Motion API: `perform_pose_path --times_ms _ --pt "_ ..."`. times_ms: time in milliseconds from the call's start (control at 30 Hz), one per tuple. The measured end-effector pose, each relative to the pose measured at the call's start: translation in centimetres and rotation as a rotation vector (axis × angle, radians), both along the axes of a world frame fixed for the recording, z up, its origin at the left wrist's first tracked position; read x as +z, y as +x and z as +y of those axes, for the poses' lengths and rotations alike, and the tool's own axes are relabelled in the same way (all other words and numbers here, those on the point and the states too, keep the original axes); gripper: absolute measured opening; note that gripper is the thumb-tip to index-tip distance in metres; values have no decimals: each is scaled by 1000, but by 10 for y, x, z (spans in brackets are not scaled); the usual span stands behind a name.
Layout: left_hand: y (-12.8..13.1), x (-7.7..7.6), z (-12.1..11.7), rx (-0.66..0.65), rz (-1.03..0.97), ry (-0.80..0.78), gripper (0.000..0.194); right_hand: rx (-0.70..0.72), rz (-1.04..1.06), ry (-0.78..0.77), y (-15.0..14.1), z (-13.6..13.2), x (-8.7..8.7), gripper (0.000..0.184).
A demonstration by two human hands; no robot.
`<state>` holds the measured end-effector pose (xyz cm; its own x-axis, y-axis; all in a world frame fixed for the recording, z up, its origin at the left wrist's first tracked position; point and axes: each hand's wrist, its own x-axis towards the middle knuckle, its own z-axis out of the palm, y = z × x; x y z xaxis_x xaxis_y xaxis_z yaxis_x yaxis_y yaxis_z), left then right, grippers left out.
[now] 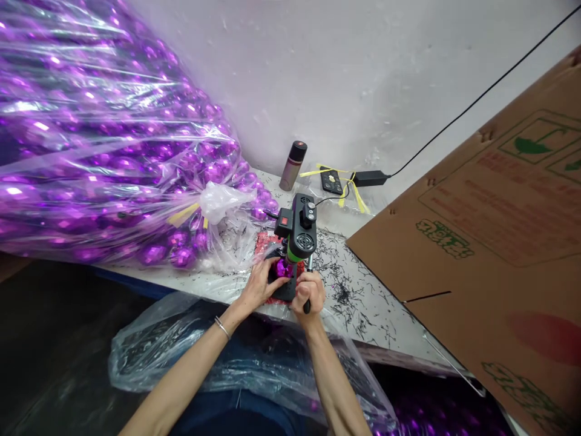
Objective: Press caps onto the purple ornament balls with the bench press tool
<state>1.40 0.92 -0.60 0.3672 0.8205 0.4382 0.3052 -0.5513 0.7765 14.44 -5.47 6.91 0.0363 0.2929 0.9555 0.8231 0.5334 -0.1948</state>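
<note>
A small black bench drill press (303, 227) with a red switch stands on the table. Under its head sits a shiny purple ball (284, 268). My left hand (259, 286) grips this ball from the left between thumb and fingers, over the black base (287, 292). On the right, my right hand (309, 295) is wrapped round the press's lever handle (307, 307), which points down toward me. The drill's tip is hidden behind the head and the ball.
A clear bag of purple balls (113, 157) fills the left. Behind the press are a dark-capped bottle (293, 165) and a power adapter (370, 178). Black shavings (349, 297) litter the white table. A large cardboard box (490, 242) leans at right; clear plastic (181, 345) hangs over the front edge.
</note>
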Motion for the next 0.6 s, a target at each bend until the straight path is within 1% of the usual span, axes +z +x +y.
perform_pose_path --times_ms 100,233,300,367,433,467,533,600 --pt "2 0 2 6 1 1 50 32 34 -70 -1 -6 26 29" --pt "1 4 0 32 -28 -7 52 47 259 -221 -5 -9 70 34" --pt "-7 8 -9 72 -53 -5 55 55 310 -262 -7 -8 85 38" --pt "-22 10 -26 68 -50 11 58 62 322 -271 -8 -8 89 39" --pt "-41 5 -51 -32 1 38 61 69 320 -266 -8 -8 85 38" --pt "-50 -1 -65 -104 45 51 62 71 319 -261 -8 -8 81 37" --pt "-64 -17 -91 -222 167 45 64 75 311 -243 -8 -9 72 35" --pt "-70 -36 -111 -266 326 -5 62 79 299 -228 -8 -10 64 34"
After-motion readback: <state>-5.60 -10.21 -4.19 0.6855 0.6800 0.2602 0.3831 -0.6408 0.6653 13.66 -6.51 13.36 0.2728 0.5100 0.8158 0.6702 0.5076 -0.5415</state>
